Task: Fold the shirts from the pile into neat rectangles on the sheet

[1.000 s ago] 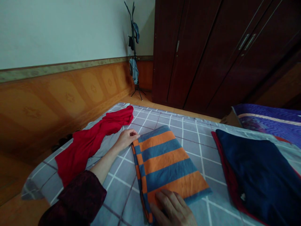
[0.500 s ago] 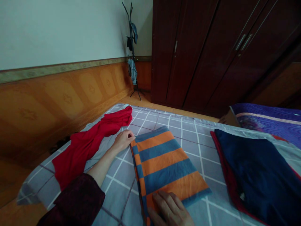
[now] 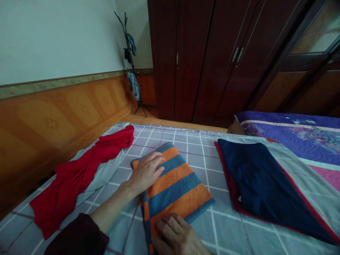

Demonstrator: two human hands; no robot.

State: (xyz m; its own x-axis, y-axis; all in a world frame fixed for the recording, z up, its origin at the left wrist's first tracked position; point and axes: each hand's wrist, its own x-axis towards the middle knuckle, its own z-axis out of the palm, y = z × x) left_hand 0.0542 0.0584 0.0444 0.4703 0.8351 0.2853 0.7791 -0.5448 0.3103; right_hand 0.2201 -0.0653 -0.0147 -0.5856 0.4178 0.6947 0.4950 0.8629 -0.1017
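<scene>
A folded cloth with orange and blue-grey stripes (image 3: 183, 184) lies on the checked grey bed sheet (image 3: 228, 226). Over its far left part is my left hand (image 3: 148, 170), fingers apart and holding nothing, at or just above the fabric. My right hand (image 3: 175, 233) rests on the near edge of the cloth, its fingers bent and slightly spread. To the left lies a crumpled red garment (image 3: 87, 173) on a pale grey one (image 3: 103, 177). Folded dark blue clothing (image 3: 255, 177) with red fabric under it sits on the right.
Beyond the bed stand a dark wooden wardrobe (image 3: 191, 71) and a coat rack (image 3: 130, 53) with items hanging on it. A purple patterned bedspread (image 3: 287, 131) is at the right. The wall (image 3: 58, 39) runs along the left.
My left hand has let go of the cloth's far left corner and moved onto its striped top, opening. My right hand stays at the near edge. The view has turned right.
</scene>
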